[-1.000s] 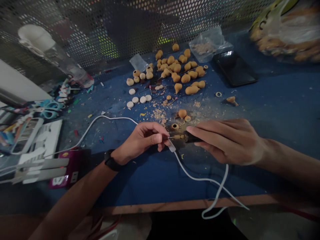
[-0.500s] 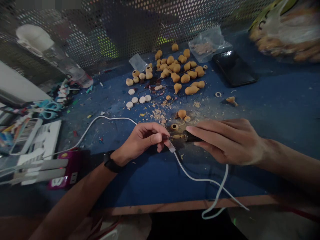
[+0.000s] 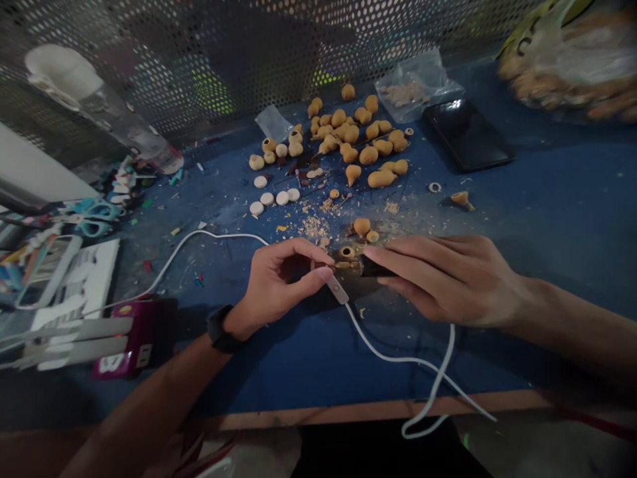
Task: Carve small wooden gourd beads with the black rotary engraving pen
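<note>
In my right hand (image 3: pixel 448 280) is a mini electric drill (image 3: pixel 374 267) with a black body, lying almost level and pointing left. Its brass chuck (image 3: pixel 348 265) meets the thumb and forefinger of my left hand (image 3: pixel 279 280), which pinch the thin bit at the tip; the fingers mostly hide the bit. Just below the left fingertips is a small inline switch (image 3: pixel 337 289) on a white cable (image 3: pixel 365 340). Beyond the chuck sit an opened gourd piece (image 3: pixel 347 252) with a dark hole and a small brown gourd (image 3: pixel 361 226).
Many small gourds (image 3: pixel 368 155) are piled at the back, beside white discs (image 3: pixel 282 198) and shavings (image 3: pixel 314 228). A black phone (image 3: pixel 468 136) lies back right. At left are a purple box (image 3: pixel 134 335) with plugs, blue scissors (image 3: pixel 92 216) and a bottle (image 3: pixel 149 136).
The drill and my right hand have shifted slightly left. My left thumb and forefinger have drawn together around the bit, and the inline switch shows its face more.
</note>
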Demonstrator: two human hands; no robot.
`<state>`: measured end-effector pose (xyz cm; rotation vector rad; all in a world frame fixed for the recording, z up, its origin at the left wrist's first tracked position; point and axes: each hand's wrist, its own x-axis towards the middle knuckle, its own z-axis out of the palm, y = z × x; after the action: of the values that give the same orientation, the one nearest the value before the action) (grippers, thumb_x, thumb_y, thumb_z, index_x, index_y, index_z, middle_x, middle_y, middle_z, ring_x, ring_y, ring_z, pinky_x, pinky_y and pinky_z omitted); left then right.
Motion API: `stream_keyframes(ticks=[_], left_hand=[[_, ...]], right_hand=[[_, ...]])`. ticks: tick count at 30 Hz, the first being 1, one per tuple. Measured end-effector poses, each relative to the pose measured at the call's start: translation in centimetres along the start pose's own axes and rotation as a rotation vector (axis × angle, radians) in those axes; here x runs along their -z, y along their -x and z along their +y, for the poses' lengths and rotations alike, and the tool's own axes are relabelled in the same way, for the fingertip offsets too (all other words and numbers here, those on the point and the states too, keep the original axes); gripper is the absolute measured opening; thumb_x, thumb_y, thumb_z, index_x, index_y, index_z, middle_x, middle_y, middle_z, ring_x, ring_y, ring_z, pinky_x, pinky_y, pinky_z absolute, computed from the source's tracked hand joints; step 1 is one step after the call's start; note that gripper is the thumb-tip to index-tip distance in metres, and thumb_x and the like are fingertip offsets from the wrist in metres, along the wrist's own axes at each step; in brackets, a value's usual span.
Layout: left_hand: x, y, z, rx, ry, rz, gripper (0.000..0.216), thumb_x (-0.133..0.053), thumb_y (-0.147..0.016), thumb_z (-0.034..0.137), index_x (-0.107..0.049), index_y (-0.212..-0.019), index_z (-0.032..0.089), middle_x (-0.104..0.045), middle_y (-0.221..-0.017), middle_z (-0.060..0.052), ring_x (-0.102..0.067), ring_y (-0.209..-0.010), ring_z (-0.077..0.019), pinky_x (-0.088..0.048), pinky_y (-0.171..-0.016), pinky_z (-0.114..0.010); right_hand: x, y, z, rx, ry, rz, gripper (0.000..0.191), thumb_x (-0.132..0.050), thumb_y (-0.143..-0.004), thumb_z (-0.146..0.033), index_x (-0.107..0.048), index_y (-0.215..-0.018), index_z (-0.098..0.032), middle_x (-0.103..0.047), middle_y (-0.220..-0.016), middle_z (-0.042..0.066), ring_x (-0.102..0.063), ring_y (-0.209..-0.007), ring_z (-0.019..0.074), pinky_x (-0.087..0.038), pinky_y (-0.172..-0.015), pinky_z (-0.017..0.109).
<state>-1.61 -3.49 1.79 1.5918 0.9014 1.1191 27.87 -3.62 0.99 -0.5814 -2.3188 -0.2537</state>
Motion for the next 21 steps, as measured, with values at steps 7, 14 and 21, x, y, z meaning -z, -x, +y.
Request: stream_keyframes(ticks=[7,14,21], left_hand=[[0.0,0.1,0.0,0.033,-0.065,0.03,0.034,-0.098,-0.097,0.053,-0.086,-0.09,0.021,-0.085,-0.085,-0.006,-0.076,-0.072,-0.0168,-0.064,-0.069,-0.028],[-0.1,0.2,-0.2,0.017,-0.146,0.079,0.033,-0.097,-0.097,0.045,-0.081,-0.115,0.022,-0.087,-0.096,-0.005,-0.079,-0.078,-0.0171,-0.064,-0.073,-0.027],[0.4,0.3,0.1,-0.221,-0.532,-0.328,0.009,-0.08,-0.109,0.021,-0.085,-0.101,0.022,-0.088,-0.103,-0.009,-0.084,-0.102,-0.0239,-0.066,-0.095,-0.037]], right_hand=[[-0.2,0.3,0.1,-0.068,-0.063,-0.068,0.049,-0.062,-0.119,-0.022,-0.061,-0.167,-0.023,-0.09,-0.126,0.011,-0.089,-0.103,0.0283,-0.071,-0.075,0.037],[0.5,-0.2,0.9,-0.316,-0.361,-0.159,0.048,-0.06,-0.12,-0.022,-0.066,-0.166,-0.032,-0.088,-0.142,0.007,-0.09,-0.116,0.0296,-0.075,-0.086,0.038],[0.5,-0.2,1.4,-0.516,-0.478,-0.204,0.041,-0.057,-0.122,-0.032,-0.075,-0.159,-0.027,-0.091,-0.13,0.01,-0.088,-0.09,0.0253,-0.069,-0.074,0.034]])
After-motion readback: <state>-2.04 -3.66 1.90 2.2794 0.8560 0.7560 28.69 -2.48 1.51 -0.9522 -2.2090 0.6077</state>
